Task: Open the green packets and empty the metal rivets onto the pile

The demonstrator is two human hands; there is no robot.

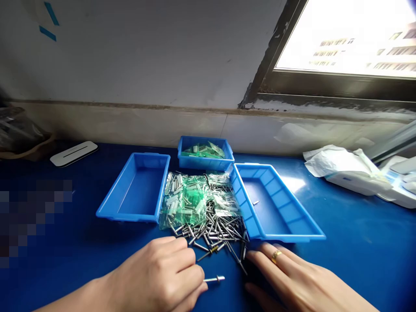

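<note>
My left hand (169, 275) is closed on a silver rivet (217, 278), whose headed end sticks out to the right past the fingertips. To the right, my right hand (286, 277), with a gold ring on one finger, rests on the blue table with its fingers apart, just below the right blue tray (312, 237). Between the hands and the trays lies a heap of loose rivets (214, 229). Green and clear packets (186, 201) lie behind and on the heap. One rivet (255, 203) lies inside the right tray.
An empty blue tray (128, 216) stands at the left. Behind the packets, another blue bin (206, 163) holds green packets. A white flat device (74, 154) lies at the far left. Crumpled white wrapping (338, 162) is at the right, below the window.
</note>
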